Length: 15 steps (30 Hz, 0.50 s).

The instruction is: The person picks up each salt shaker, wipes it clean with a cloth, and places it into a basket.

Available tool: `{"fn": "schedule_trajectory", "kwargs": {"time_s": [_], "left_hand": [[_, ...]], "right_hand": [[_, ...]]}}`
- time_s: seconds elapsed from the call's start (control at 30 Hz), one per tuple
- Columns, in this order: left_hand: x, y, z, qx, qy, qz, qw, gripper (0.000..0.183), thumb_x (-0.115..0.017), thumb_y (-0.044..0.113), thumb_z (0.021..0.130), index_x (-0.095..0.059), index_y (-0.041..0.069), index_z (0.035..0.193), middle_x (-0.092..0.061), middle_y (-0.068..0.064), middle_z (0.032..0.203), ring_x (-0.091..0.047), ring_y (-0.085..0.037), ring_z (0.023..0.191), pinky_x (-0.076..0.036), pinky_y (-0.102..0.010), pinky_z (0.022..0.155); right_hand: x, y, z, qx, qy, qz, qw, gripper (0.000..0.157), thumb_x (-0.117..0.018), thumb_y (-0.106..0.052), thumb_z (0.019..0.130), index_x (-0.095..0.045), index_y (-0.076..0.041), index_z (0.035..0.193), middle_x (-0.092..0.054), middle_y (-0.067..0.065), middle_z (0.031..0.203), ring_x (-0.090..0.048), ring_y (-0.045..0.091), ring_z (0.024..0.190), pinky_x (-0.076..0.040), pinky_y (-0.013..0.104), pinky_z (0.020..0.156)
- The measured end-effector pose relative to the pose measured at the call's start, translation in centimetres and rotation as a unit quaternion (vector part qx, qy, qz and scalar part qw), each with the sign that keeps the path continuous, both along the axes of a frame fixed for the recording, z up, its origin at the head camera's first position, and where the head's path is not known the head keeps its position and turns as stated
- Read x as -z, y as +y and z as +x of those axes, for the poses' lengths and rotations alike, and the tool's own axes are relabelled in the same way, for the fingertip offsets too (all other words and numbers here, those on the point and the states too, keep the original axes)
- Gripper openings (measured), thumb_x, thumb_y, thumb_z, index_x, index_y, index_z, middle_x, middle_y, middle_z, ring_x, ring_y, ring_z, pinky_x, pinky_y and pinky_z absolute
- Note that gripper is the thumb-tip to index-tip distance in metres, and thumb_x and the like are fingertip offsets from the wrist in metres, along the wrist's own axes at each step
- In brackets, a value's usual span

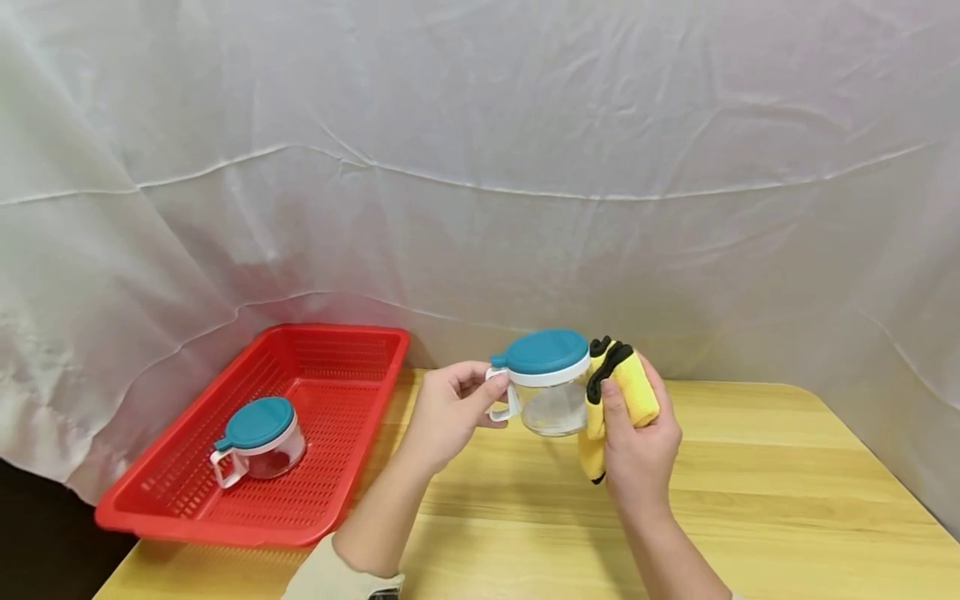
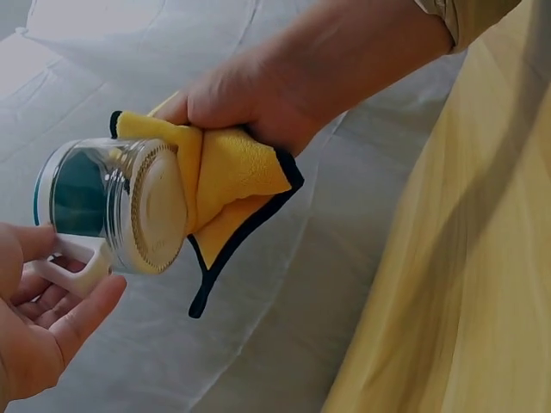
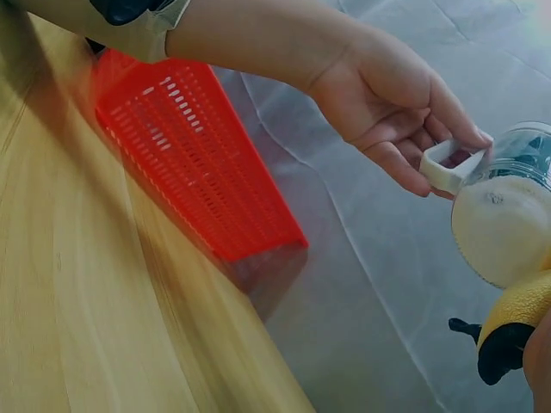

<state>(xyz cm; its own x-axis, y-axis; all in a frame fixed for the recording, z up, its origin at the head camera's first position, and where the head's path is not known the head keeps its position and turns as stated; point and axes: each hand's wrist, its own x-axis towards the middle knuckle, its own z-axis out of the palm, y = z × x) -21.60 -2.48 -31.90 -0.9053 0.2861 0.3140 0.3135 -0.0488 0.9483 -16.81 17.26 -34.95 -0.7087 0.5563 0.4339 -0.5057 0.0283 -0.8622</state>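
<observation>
A clear glass jar (image 1: 553,408) with a teal lid (image 1: 547,352) and a white handle is held up over the table. My left hand (image 1: 459,408) grips it by the handle (image 2: 77,265), thumb on top. In my right hand (image 1: 647,450) is a folded yellow cloth (image 1: 637,392) with black edging, pressed against the jar's right side. From the left wrist view, the cloth (image 2: 232,176) meets the glass near the jar's base (image 2: 162,211). The right wrist view shows the left fingers around the white handle (image 3: 449,168) and the jar's round bottom (image 3: 499,228).
A red perforated basket (image 1: 382,367) stands on the left of the wooden table (image 1: 750,467). Inside it sits a second jar (image 1: 281,458) with the same teal lid and a pale handle. Behind the table hangs a wrinkled pale curtain (image 1: 525,108).
</observation>
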Motion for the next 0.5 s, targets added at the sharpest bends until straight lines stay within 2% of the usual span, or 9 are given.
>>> {"fn": "schedule_trajectory", "kwargs": {"time_s": [0.17, 0.3, 0.5], "left_hand": [[-0.04, 0.14, -0.08, 0.018, -0.031, 0.035, 0.9987, 0.019, -0.07, 0.011, 0.091, -0.068, -0.004, 0.102, -0.068, -0.014, 0.089, -0.068, -0.029, 0.085, -0.061, -0.048, 0.066], [0.01, 0.08, -0.17, 0.03, -0.065, 0.061, 0.9956, 0.018, -0.07, 0.009, 0.09, -0.065, -0.005, 0.099, -0.064, -0.009, 0.083, -0.066, -0.025, 0.081, -0.061, -0.048, 0.068], [0.05, -0.05, -0.17, 0.024, -0.066, 0.039, 0.9967, 0.02, -0.072, 0.011, 0.089, -0.066, -0.005, 0.099, -0.064, -0.007, 0.08, -0.066, -0.021, 0.074, -0.061, -0.042, 0.064]], "right_hand": [[0.04, 0.22, -0.06, -0.007, 0.001, -0.001, 1.0, 0.045, -0.07, -0.014, 0.092, -0.059, -0.017, 0.135, -0.061, 0.008, 0.115, -0.062, 0.019, 0.092, -0.058, 0.02, 0.072], [-0.06, 0.41, -0.08, -0.014, -0.006, -0.001, 1.0, 0.044, -0.07, -0.014, 0.091, -0.06, -0.017, 0.134, -0.061, 0.009, 0.113, -0.062, 0.018, 0.089, -0.058, 0.02, 0.071], [-0.06, 0.59, 0.05, -0.018, -0.023, 0.026, 0.999, 0.045, -0.072, -0.015, 0.091, -0.061, -0.021, 0.133, -0.06, 0.008, 0.106, -0.061, 0.015, 0.081, -0.058, 0.021, 0.062]]}}
